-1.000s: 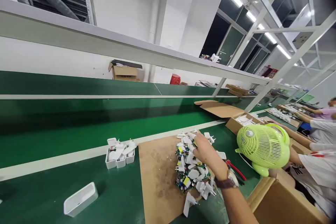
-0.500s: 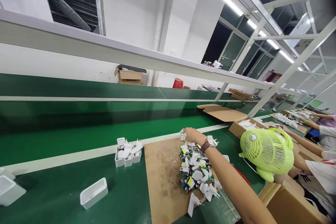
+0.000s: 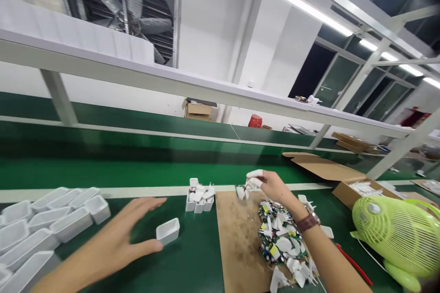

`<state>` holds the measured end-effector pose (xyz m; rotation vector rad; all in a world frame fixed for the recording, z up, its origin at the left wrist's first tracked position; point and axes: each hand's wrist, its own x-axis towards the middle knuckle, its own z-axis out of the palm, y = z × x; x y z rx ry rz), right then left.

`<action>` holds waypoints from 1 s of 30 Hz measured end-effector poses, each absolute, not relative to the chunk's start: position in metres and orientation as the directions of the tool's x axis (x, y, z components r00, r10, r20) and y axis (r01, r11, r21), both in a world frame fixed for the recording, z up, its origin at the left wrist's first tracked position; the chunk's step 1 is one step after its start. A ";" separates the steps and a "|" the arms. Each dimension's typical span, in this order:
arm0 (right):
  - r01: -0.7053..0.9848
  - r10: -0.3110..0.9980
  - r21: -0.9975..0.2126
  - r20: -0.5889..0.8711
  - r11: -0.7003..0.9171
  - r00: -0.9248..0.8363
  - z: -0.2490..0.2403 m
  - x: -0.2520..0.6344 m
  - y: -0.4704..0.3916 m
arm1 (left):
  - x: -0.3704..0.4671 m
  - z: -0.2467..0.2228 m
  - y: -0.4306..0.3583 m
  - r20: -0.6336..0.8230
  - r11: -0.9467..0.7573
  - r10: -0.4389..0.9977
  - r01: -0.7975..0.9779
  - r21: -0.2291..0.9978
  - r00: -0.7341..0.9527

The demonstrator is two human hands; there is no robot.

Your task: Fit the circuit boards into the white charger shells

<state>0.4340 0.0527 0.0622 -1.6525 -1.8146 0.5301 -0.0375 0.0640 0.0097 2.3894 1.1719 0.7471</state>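
Note:
My left hand (image 3: 120, 233) reaches in from the lower left, slightly blurred, fingers apart and nothing in it. Its thumb tip is at the near side of a single white plastic case (image 3: 167, 231); whether they touch I cannot tell. My right hand (image 3: 275, 186), with white covers on its fingertips, is closed on a small charger circuit board (image 3: 241, 192) with a white part and wires, above the cardboard sheet (image 3: 237, 233). Below that hand lies a heap of charger circuit boards (image 3: 275, 229) with white plug shells. Three white cases filled with white parts (image 3: 199, 199) stand between my hands.
Many white cases (image 3: 44, 229) lie in rows at the left. A lime-green fan (image 3: 395, 233) stands at the right, near a red strip (image 3: 354, 263) and a cardboard box with white parts (image 3: 357, 190). A green conveyor belt (image 3: 137, 169) runs behind the table's pale edge.
My view has turned left, bringing the rows of cases into sight. My left hand has come in beside the single case. My right hand has moved off the heap's far edge, holding a circuit board.

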 end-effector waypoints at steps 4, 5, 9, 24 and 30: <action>0.622 0.965 -0.744 0.121 0.242 -0.231 0.021 0.346 0.037 | -0.006 -0.022 0.063 0.104 -0.502 0.783 0.525 0.688 0.613; 0.613 0.958 -0.748 0.110 0.254 -0.263 0.011 0.329 0.034 | -0.002 -0.029 0.060 0.114 -0.504 0.782 0.514 0.694 0.613; 0.655 0.942 -0.690 0.122 0.308 -0.314 -0.012 0.302 0.017 | -0.002 -0.050 0.045 0.176 -0.492 0.820 0.514 0.703 0.545; 0.785 0.848 -0.322 0.239 0.529 -0.474 -0.029 0.262 -0.001 | -0.002 -0.063 0.040 0.257 -0.500 0.828 0.452 0.739 0.498; 0.802 0.862 -0.317 0.210 0.506 -0.461 -0.042 0.252 0.011 | 0.000 -0.066 0.040 0.270 -0.499 0.835 0.451 0.740 0.480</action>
